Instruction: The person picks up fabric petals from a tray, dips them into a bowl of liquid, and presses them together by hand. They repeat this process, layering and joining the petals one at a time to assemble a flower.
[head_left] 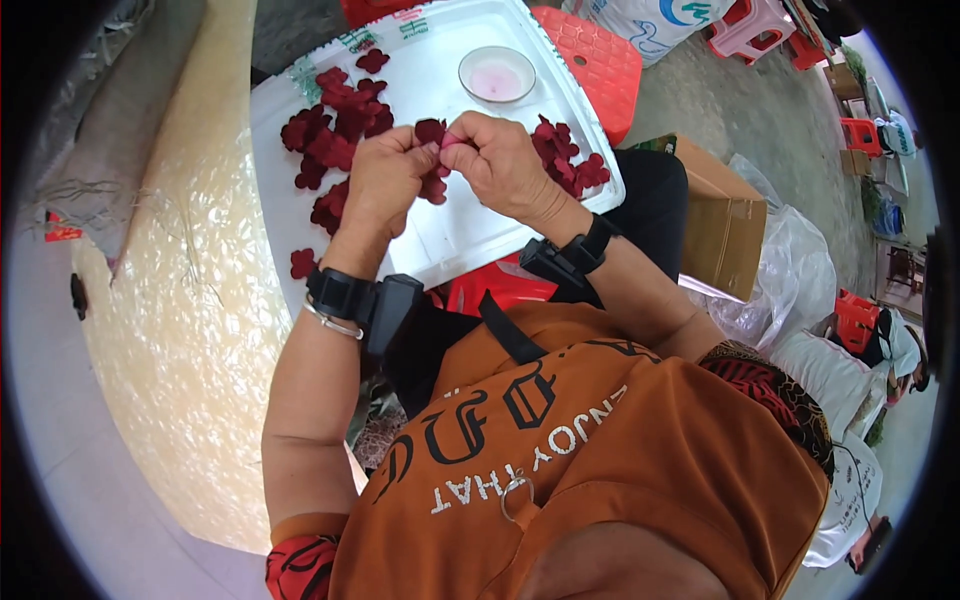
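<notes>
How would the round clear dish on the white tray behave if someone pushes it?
Pushed, the dish would probably slide rather than tip, because it looks wide and shallow. Its glassy look suggests stiffness, perhaps fragility. Pinkish contents might spill if tilted, as the dish is uncovered.

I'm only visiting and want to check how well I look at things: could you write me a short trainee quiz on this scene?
1. True or false: the round glass dish stands on the white tray.
2. What colour is the plastic stool at the tray's right side? A) blue B) red C) green
3. Fill in: the left hand and right hand hold a dark red piece; similar loose pieces are shaped like ____.

Key: 1 true; 2 B; 3 flowers.
</notes>
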